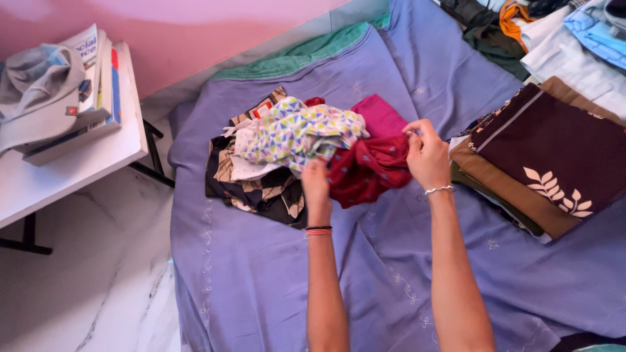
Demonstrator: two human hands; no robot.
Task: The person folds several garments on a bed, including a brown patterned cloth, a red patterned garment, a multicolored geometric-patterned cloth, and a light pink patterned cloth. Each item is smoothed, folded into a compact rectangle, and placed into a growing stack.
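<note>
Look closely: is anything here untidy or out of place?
Yes. The heap beside the hands is crumpled and jumbled, unlike the folded stack on the right. A grey cap sits on the books.

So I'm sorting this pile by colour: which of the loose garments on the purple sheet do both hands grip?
The dark red cloth, pinched by the left hand and right hand; the triangle-patterned, magenta and black-and-tan pieces lie ungripped.

clothes heap [293, 150] mid-bed, folded stack [548, 163] right, table [72, 169] left
</note>
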